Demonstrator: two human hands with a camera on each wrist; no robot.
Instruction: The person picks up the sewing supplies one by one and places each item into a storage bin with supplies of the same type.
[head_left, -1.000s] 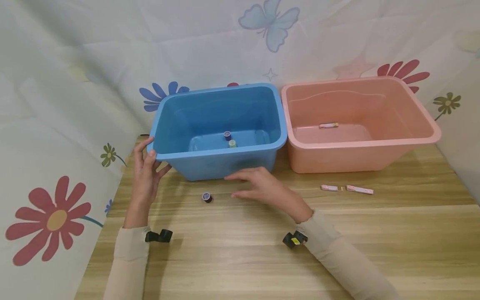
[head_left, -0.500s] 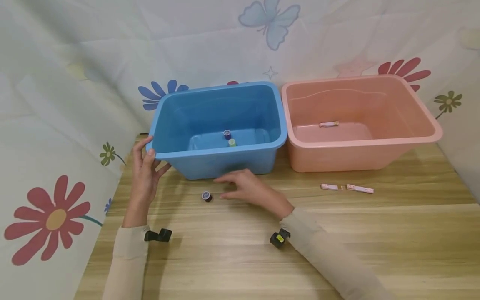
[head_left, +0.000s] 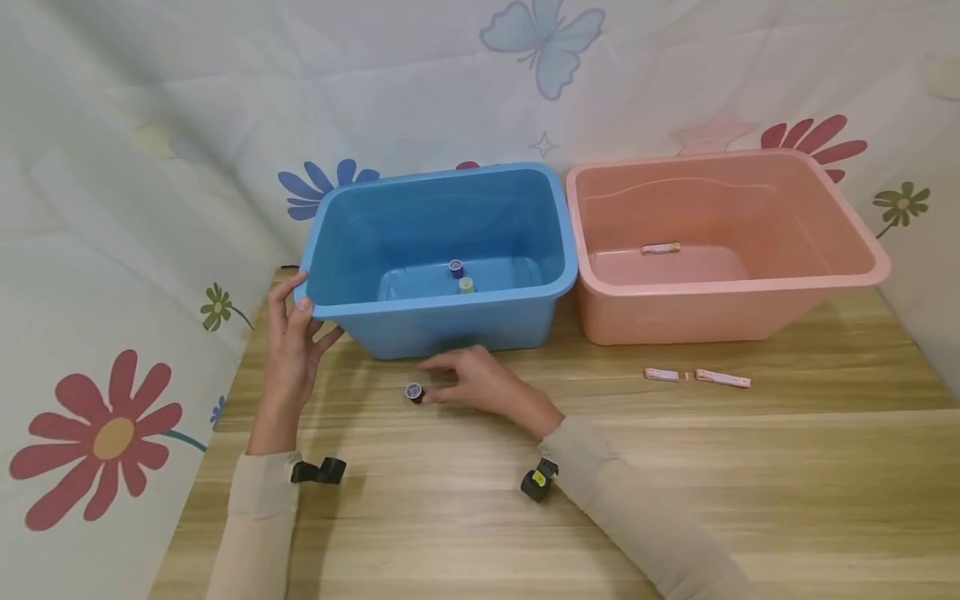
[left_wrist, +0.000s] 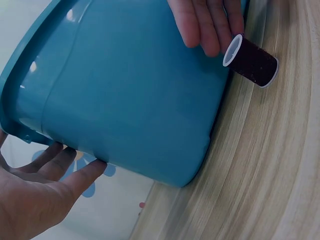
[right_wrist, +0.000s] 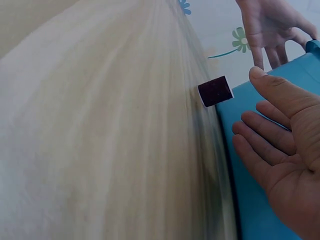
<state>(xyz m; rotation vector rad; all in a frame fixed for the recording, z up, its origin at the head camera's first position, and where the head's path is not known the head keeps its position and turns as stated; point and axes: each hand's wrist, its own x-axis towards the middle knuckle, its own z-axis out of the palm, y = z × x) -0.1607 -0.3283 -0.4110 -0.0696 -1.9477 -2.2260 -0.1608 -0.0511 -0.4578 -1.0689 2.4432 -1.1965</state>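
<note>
My left hand (head_left: 291, 358) grips the rim at the near left corner of the blue tub (head_left: 420, 333); in the left wrist view its fingers (left_wrist: 82, 177) lie against the tub's outer wall. A dark thread spool (head_left: 414, 392) with white ends stands on the table before the tub. Beside it, on the right, my right hand (head_left: 483, 383) is held with thumb and fingers spread, the thumb tip right at the spool. Nothing is between those fingers in the right wrist view. Inside the blue tub stand a purple spool (head_left: 456, 267) and a pale green spool (head_left: 467, 285).
A pink tub (head_left: 720, 312) stands against the blue one on the right, with a slim pink-and-white piece (head_left: 661, 248) inside. Two similar pieces, like nail clippers, lie before it: one on the left (head_left: 663, 375), another on the right (head_left: 722, 378). A flowered cloth (head_left: 420, 75) hangs behind.
My right hand has moved left along the front of the blue tub, from well right of the dark spool to right beside it. The left hand stays at the tub's corner.
</note>
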